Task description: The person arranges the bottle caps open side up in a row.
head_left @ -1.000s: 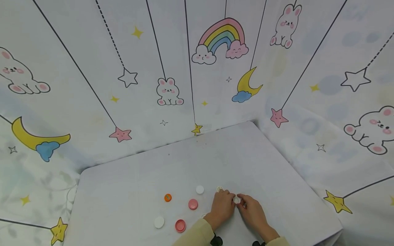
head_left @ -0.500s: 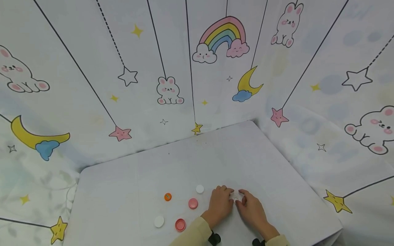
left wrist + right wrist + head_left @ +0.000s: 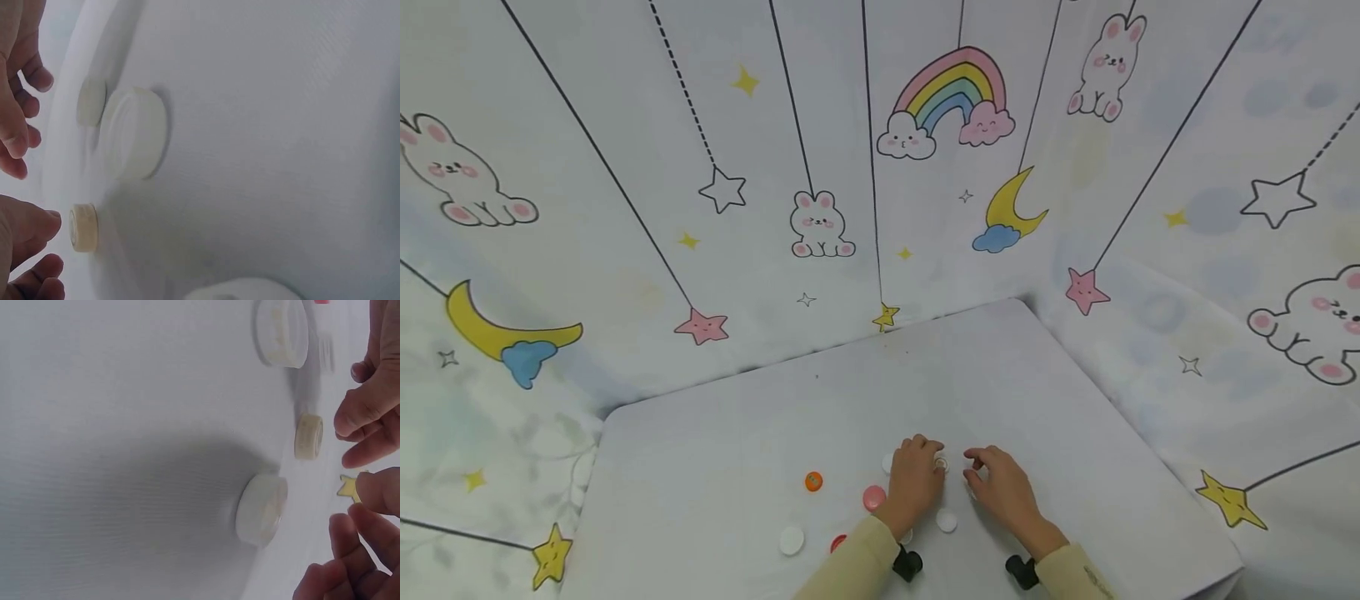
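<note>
- On the white bench (image 3: 760,450), lying flat: cream cap (image 3: 309,436), small and round, well inside the edges.
- Just left of the cream cap: left hand (image 3: 917,475), loosely bent, with a narrow gap between thumb and fingers; near this cap, but apart from it in both wrist views.
- To the right of the cream cap: right hand (image 3: 1002,492), thumb and fingers curved, with a narrow gap between their tips.
- Also to the right of the cream cap, under the right hand and mostly covered in the head view: right white cap (image 3: 261,509), apart from the fingers in the right wrist view.
- From the cream cap toward the person: near white cap (image 3: 947,521), round, between the two forearms.
- Left of the cream cap, partly behind the left hand: half-hidden white cap (image 3: 887,462).
- Farther left of the cream cap and a little toward the person: pink cap (image 3: 874,498), then orange cap (image 3: 814,482).
- Left of the cream cap and closer to the person: red cap (image 3: 838,544), partly covered by a beige sleeve (image 3: 853,560); farther left, leftmost white cap (image 3: 792,541).
- Beyond the cream cap, behind the bench: pale cloth (image 3: 835,108), printed with rabbits, stars, moons and a rainbow.
</note>
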### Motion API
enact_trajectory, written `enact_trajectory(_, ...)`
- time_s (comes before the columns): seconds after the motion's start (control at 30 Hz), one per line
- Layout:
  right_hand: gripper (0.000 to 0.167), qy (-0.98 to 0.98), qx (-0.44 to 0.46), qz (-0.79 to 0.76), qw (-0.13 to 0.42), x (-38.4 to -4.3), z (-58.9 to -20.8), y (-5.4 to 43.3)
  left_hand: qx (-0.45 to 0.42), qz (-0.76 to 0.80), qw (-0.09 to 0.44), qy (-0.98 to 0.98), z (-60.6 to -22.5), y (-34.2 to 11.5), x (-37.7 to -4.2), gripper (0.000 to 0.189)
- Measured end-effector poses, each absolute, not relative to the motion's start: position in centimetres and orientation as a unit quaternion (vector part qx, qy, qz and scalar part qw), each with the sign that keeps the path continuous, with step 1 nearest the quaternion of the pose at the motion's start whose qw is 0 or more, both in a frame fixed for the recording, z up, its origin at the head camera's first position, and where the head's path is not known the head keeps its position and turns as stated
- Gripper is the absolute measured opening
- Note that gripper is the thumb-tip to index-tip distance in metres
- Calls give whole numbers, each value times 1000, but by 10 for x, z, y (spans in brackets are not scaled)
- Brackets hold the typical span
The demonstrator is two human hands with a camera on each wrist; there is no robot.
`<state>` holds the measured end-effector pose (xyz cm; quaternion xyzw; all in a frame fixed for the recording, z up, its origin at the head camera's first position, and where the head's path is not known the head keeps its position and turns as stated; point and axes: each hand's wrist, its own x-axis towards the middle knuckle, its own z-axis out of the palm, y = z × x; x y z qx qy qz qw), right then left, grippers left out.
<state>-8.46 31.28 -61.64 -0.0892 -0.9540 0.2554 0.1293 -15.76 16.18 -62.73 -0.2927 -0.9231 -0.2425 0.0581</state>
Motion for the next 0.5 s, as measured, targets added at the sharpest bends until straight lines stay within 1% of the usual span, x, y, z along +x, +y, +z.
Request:
enact_trajectory(0.2, 30, -962, -66, 241, 114, -96, -621, 307, -296, -241, 63, -922, -637, 157, -163, 29)
enact_trajectory(0.33, 35, -966, -46, 226, 113, -103, -625, 303, -297, -228, 62, -925, -641, 154, -164, 28)
enact_trajectory(0.5, 34, -969, -30, 217, 111, -111, -631, 299, -295, -220, 60, -928, -642, 153, -164, 26)
